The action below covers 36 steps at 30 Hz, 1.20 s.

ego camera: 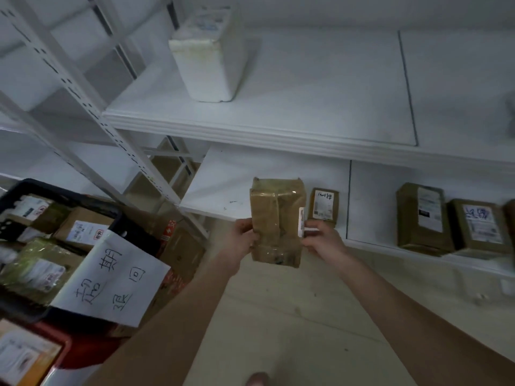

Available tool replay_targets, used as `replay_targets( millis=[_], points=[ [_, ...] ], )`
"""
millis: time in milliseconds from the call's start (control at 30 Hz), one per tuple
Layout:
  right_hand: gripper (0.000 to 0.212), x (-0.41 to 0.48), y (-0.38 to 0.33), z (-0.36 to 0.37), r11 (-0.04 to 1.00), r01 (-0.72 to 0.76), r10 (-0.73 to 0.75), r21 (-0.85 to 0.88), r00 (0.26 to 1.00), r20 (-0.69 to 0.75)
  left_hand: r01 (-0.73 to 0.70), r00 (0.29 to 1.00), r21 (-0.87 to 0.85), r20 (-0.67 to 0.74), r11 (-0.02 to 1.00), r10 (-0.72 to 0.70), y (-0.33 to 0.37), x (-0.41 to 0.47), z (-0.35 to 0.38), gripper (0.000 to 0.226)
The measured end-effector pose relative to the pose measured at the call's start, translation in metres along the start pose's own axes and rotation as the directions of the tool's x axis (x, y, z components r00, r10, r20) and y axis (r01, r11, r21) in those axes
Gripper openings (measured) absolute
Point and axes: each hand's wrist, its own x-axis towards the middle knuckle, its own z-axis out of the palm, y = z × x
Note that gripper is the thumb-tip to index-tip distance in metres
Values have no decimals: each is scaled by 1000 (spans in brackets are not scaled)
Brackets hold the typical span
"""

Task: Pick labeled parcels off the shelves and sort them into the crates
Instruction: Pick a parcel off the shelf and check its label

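A brown taped cardboard parcel [276, 221] is held upright in front of the lower shelf [223, 188]. My left hand [243, 239] grips its left edge and my right hand [323, 240] grips its right edge, where a white label shows on the side. Behind it a small labeled parcel [323, 204] stands on the shelf. Two more labeled brown parcels [423, 218] [479, 228] stand further right on the same shelf. A black crate [25, 188] with several parcels sits at the left, with a handwritten paper sign [111, 280] on its rim.
A white foam box [209, 57] stands on the upper shelf [306, 87]. White shelf uprights [92, 107] slant across the left. A red crate [64, 355] with a parcel is at the bottom left. Cardboard boxes [181, 254] sit on the floor beside the black crate.
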Motion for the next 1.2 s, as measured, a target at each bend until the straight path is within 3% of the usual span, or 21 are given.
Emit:
replay_targets(
  millis=[133,233,367,533,633,733,900,967,1100,1200],
  points=[
    [14,-15,1,3,983,-39,48,178,998,-44,-46,998,-14,-42,999,45,10,-15,-6,27],
    [6,-27,-2,4,958,-65,78,281,996,-38,-83,997,-43,4,996,83,17,-28,-8,38],
    [25,-46,-9,1,912,-87,84,400,996,25,-92,990,-107,93,990,102,24,-45,-16,45],
    [48,-75,-17,-4,892,-58,29,449,997,72,-17,995,-92,98,996,26,39,-56,-25,25],
    [43,-91,-24,-7,889,-59,39,454,998,53,-10,984,-78,176,997,23,49,-63,-30,40],
    [31,-105,-30,-13,876,-124,91,467,992,92,-9,967,-80,254,997,29,57,-71,-34,36],
    [69,-122,-38,-26,906,-168,93,389,975,204,-17,940,-123,335,992,57,66,-80,-33,20],
    [67,-125,-38,-30,925,-142,64,351,973,223,-27,934,-137,349,990,73,70,-84,-31,21],
    [42,-131,-39,-29,922,-72,-16,379,975,223,-58,922,-143,371,988,108,76,-90,-25,32],
    [45,-134,-38,-26,908,-32,-49,417,982,180,-46,925,-125,368,991,89,77,-91,-22,31]
  ],
)
